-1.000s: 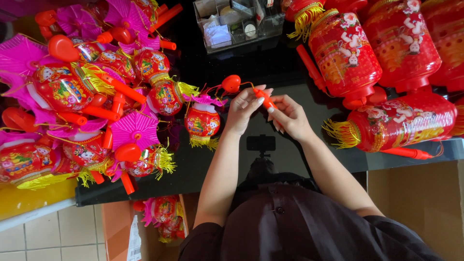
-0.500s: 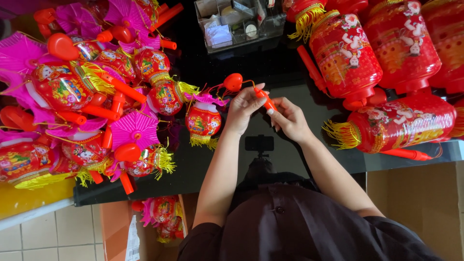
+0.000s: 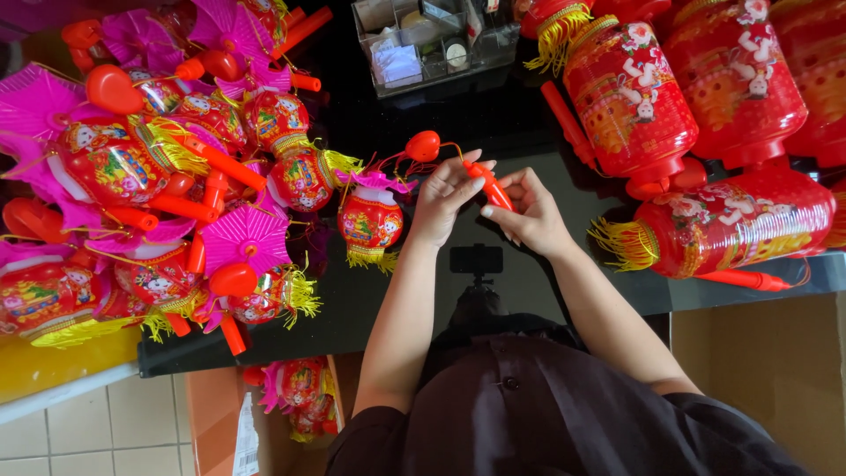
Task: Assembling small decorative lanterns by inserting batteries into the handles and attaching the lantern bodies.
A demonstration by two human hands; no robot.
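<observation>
Nothing has shifted since before: my left hand (image 3: 448, 196) and right hand (image 3: 527, 211) still pinch the orange plastic handle (image 3: 487, 184) over the black table (image 3: 529, 291); its small red lantern (image 3: 371, 219) dangles left. A clear organiser box (image 3: 432, 40) holds small items I can't identify. Big lanterns (image 3: 630, 97) are cropped.

lantern pile (image 3: 167, 185) left, big red lanterns (image 3: 696, 106) right, clear organiser (image 3: 432, 44).

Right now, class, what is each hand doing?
Left hand: closed on the orange handle of the small lantern.
Right hand: closed on the same handle.
</observation>
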